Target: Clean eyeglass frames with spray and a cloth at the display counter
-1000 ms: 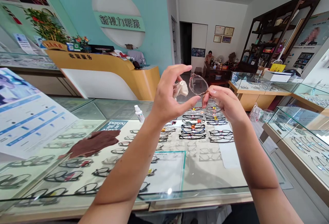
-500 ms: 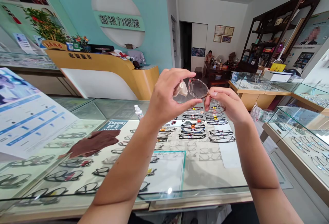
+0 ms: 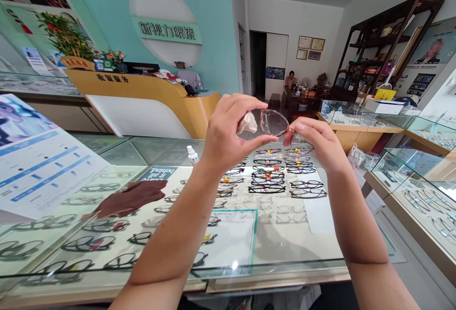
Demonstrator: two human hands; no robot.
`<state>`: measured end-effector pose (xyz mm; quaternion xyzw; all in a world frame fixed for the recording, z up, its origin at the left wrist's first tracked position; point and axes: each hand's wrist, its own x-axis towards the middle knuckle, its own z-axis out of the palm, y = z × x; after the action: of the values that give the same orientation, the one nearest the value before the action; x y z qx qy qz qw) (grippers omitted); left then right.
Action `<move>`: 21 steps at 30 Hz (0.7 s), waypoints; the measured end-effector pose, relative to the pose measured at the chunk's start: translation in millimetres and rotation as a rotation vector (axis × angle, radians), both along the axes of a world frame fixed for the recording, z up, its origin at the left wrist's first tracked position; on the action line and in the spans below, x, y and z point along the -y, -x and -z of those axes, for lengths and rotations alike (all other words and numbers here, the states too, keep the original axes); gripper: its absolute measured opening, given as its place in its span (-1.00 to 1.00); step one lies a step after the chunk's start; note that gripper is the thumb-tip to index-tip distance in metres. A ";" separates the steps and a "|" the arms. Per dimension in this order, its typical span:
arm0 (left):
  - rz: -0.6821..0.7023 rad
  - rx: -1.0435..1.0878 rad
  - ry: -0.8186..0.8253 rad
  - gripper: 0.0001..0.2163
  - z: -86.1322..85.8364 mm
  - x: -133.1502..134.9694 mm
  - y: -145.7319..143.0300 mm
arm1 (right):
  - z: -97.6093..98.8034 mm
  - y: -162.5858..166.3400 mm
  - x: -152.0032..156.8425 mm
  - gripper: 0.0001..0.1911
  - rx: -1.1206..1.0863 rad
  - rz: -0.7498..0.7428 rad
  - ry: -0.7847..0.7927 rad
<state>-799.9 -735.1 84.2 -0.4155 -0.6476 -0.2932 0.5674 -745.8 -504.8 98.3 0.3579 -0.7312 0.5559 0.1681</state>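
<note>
A pair of thin-rimmed eyeglasses [image 3: 274,123] is held up in front of me above the glass counter. My left hand [image 3: 227,132] grips the rim of one lens, index finger at its top and thumb at its bottom. Tucked in that same hand, behind the lens, is a crumpled whitish cloth or tissue [image 3: 248,123]. Near the bridge, my right hand [image 3: 322,144] pinches the glasses, its fingers partly covering the other lens.
Below my hands, the glass display counter [image 3: 285,239] holds rows of spectacle frames [image 3: 267,189]. A brown cloth [image 3: 131,198], a small white bottle [image 3: 192,154] and a printed stand-up card [image 3: 42,158] are at the left. Someone [image 3: 290,79] sits at the far table.
The eyeglasses have tilted slightly and the left fingers have shifted a little to the left along the rim. Both hands keep their hold.
</note>
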 end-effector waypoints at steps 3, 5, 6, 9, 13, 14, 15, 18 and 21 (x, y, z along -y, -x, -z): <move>0.040 -0.036 -0.113 -0.45 -0.4 1.4 3.2 | 5.6 8.0 -2.7 -0.65 -0.187 0.193 0.117; 0.044 0.026 -0.219 -0.42 0.8 2.9 4.9 | 9.6 13.1 -5.3 -0.60 -0.330 0.329 0.158; 0.047 0.063 -0.266 -0.41 1.7 3.9 5.5 | 11.2 14.9 -6.4 -0.57 -0.395 0.382 0.156; 0.072 0.119 -0.346 -0.41 3.8 6.4 6.7 | 13.7 16.3 -8.3 -0.52 -0.546 0.460 0.092; 0.097 0.157 -0.390 -0.45 3.3 7.5 5.7 | 13.2 13.2 -7.2 -0.50 -0.627 0.499 0.008; 0.096 0.159 -0.400 -0.45 2.9 7.3 5.0 | 13.1 12.5 -6.8 -0.49 -0.631 0.513 -0.004; 0.094 0.160 -0.409 -0.46 2.5 6.9 4.2 | 13.0 12.0 -6.4 -0.48 -0.633 0.528 -0.010; 0.111 0.172 -0.418 -0.46 1.5 4.9 2.3 | 13.7 12.0 -5.0 -0.48 -0.632 0.548 -0.003; 0.150 0.151 -0.433 -0.45 0.6 1.6 1.9 | 15.2 14.0 -2.2 -0.54 -0.616 0.512 0.038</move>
<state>-801.8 -736.7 83.6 -0.3079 -0.5775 -0.4969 0.5699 -759.8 -502.6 83.1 0.3109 -0.7017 0.3764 0.5189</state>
